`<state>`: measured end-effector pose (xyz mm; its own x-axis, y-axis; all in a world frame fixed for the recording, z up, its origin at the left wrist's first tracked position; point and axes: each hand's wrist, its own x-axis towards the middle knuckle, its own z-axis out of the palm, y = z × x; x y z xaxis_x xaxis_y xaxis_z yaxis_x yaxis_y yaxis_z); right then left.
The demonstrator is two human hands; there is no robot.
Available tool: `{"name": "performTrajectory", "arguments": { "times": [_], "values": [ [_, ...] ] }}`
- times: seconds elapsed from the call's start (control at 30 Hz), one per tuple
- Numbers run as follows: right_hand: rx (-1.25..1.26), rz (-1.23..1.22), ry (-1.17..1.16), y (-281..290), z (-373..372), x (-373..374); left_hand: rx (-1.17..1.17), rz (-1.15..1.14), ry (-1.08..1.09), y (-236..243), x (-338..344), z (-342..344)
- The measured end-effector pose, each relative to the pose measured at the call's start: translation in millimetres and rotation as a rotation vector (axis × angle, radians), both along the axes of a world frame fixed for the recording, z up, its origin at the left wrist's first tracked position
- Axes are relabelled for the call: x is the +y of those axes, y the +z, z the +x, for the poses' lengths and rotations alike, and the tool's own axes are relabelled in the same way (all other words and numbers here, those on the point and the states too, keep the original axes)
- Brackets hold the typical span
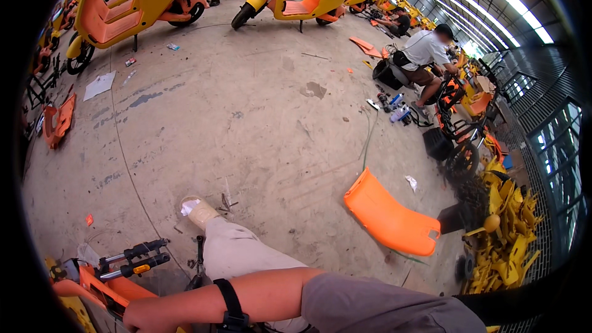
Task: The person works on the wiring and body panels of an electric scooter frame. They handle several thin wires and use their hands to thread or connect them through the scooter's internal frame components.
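Note:
My right arm, with a black strap on the forearm, reaches across the bottom to the left. My right hand (139, 314) is at an orange scooter body part (92, 290), mostly cut off by the lower edge; its fingers are hidden. Beside it are two black-and-silver fork tubes (139, 262) and some yellow pieces. My leg in pale trousers and a tan shoe (203, 213) stands beyond the arm. My left hand is out of view.
A curved orange panel (388, 209) lies on the concrete floor (259, 123). Yellow broken panels (502, 234) are piled at right. A person (425, 55) in a white shirt sits among scooter parts, another farther back. Yellow scooters (283, 0) line the back; orange parts (58, 120) lie at left.

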<state>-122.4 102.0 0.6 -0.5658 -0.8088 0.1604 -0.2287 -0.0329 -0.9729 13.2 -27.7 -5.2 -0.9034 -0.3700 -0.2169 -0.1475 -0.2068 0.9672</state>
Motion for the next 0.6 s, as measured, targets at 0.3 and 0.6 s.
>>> {"name": "performTrajectory", "arguments": {
  "times": [0.3, 0.6],
  "values": [
    [0.067, 0.106, 0.098, 23.3, -5.6, 13.7, 0.055, -0.198, -0.039, 0.3, 4.6, -2.5],
    [-0.017, -0.005, -0.077, -0.2, 1.3, -0.8, 0.079, -0.305, -0.078, 5.8, 11.6, -6.6]
  ]
}}
